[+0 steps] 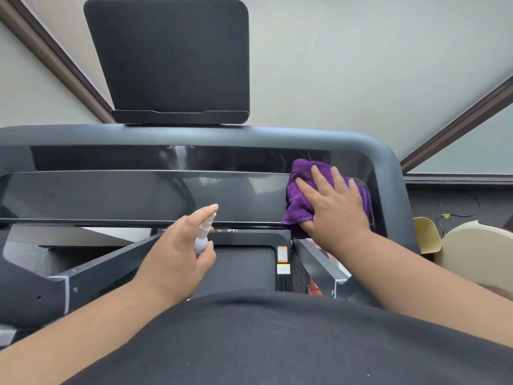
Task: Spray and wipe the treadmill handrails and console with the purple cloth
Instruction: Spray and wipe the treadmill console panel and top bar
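Left hand (177, 245): lower centre, fingers curled round a small spray bottle (204, 234), forefinger on its top; light, slick plastic.
Right hand (333, 207): fingers flat, spread, pressing the cloth.
Cloth (298, 201): right of centre, bunched on the console (166, 195); soft, best held under the palm.

Lighting: bright, even, diffuse daylight; shadows soft and faint. Glare: pale reflections on the glossy black console panel (155, 195). Focus: sharp at centre, slight softness overall. Distortion: wide-angle, the wall trim (455, 129) slanting and forearms stretched at frame edges.
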Demonstrator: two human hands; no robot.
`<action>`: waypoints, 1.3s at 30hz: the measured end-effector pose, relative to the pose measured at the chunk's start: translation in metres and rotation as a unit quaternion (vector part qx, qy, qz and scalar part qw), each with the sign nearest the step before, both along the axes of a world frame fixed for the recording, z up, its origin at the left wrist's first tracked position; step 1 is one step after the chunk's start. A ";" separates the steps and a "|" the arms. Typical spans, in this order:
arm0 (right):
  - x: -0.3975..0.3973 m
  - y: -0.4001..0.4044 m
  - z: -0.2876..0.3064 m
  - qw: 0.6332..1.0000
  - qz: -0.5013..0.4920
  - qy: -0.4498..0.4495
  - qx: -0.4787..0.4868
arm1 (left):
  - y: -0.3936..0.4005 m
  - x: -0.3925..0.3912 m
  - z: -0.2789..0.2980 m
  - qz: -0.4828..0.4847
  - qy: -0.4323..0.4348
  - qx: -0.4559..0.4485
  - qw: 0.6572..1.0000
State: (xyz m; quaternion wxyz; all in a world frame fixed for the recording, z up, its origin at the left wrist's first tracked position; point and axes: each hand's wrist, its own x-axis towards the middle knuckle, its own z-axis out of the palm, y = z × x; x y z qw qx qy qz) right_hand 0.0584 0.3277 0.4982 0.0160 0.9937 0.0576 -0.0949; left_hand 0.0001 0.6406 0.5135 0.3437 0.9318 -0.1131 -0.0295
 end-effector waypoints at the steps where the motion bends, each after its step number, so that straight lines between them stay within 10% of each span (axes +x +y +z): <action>1: 0.002 0.012 0.000 1.000 0.006 -0.003 0.000 | 0.003 -0.002 0.000 0.004 0.004 -0.003 1.000; 39: 0.002 0.137 -0.003 0.996 0.088 0.014 -0.023 | 0.074 -0.021 0.002 0.081 0.040 -0.022 0.996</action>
